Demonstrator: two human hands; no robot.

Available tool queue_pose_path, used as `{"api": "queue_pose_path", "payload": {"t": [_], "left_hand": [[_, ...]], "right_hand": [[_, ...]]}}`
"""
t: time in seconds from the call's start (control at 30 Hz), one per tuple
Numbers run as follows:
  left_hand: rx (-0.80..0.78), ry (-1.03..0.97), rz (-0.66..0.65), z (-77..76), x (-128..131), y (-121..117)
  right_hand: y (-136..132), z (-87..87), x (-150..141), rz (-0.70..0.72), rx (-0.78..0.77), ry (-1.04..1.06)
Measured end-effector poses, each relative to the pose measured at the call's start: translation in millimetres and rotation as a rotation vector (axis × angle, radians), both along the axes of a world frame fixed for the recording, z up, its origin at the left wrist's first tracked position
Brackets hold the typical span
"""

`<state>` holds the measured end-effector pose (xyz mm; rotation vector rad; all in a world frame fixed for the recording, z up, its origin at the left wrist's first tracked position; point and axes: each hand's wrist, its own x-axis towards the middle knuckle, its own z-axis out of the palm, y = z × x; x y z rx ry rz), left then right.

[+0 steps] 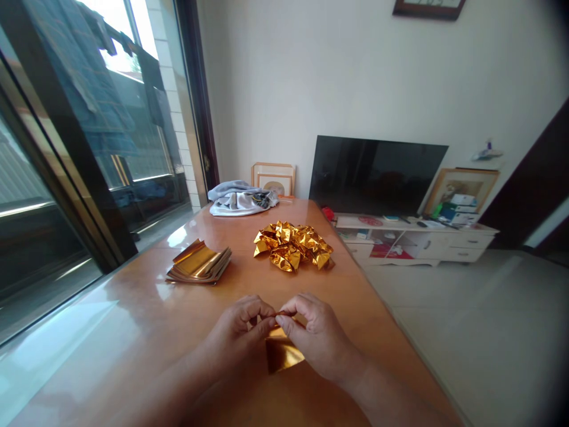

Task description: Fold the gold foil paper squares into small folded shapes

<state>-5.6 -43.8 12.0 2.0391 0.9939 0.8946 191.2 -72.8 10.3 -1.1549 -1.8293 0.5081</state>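
Note:
Between my hands is a sheet of gold foil paper (284, 354), its far edge bent over and its near part hanging toward me above the table. My left hand (242, 325) pinches that edge from the left, thumb and fingers closed. From the right, my right hand (316, 332) pinches the same edge, thumb tips nearly meeting. Parts of the sheet are hidden behind my fingers. Beyond my hands lies a pile of folded gold foil pieces (293, 244). To the left rests a stack of flat gold foil sheets (200, 264), with the top ones curling up.
The glossy wooden table (355, 320) has its right edge beside a tiled floor. Bundled grey cloth (240, 198) lies at the table's far end. Behind stand a television (377, 175) and a white cabinet (444, 244). Sliding glass doors (111, 118) run along the left.

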Motion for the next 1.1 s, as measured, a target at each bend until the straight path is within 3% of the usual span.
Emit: {"api": "queue_pose_path", "payload": {"t": [0.17,0.43,0.53,0.63,0.77,0.83,0.97,1.1], "left_hand": [[-0.017,0.005,-0.021,-2.6,-1,-1],[-0.198,-0.024,-0.088,-0.8,-4,2],[-0.233,-0.01,-0.11,1.4,-6,3],[-0.159,0.007,-0.089,-1.5,-8,6],[0.054,0.005,0.22,-10.8,-9,13],[0.007,-0.031,0.295,-13.0,-8,13],[-0.326,-0.163,0.151,-9.0,0,6],[-0.552,-0.363,-0.036,-6.1,7,0]], "right_hand": [[-2,3.6,3,0.061,-0.061,0.059],[12,0.6,13,0.157,-0.376,0.423],[16,-2.0,18,0.154,-0.423,0.497],[18,-2.2,23,0.051,-0.299,0.404],[15,1.3,24,-0.146,0.047,0.126],[12,2.9,22,-0.227,0.22,-0.035],[4,2.0,12,-0.238,0.376,-0.274],[-4,-1.2,-2,-0.141,0.376,-0.413]]}}
